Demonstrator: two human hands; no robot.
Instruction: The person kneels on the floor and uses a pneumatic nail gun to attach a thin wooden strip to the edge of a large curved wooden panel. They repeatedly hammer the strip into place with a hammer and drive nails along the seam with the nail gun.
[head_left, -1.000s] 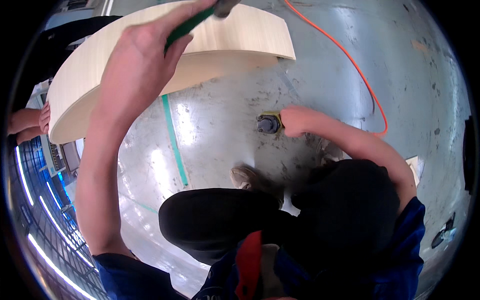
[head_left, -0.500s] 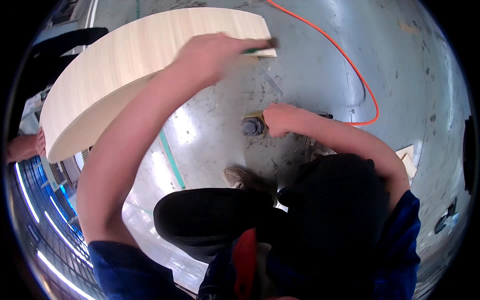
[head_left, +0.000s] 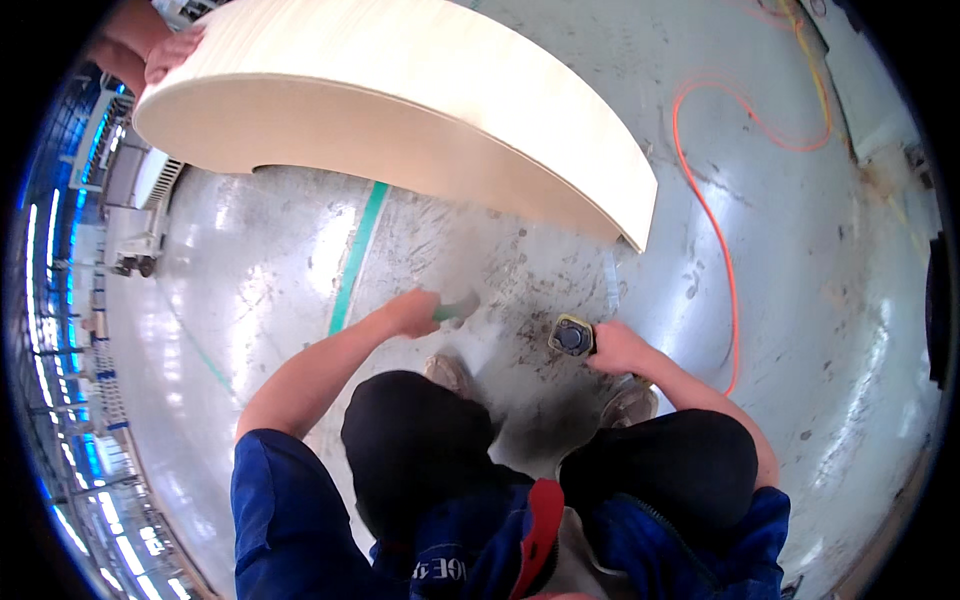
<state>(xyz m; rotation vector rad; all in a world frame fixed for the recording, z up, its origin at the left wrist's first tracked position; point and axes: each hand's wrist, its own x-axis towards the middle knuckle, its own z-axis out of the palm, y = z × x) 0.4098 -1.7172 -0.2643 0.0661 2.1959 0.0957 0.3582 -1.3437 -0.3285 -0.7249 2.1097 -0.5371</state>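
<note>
Jutting rightward from left hand, green tool

White lettering is showing on the front of a dark blue jacket, at the lower edge of the head view. The characters are forming one short row, lying to the left of the red strip at the jacket's opening. The row is appearing small and incomplete (only a few characters are reading clearly), so the full wording is escaping verification.

Bright glare on floor
</note>
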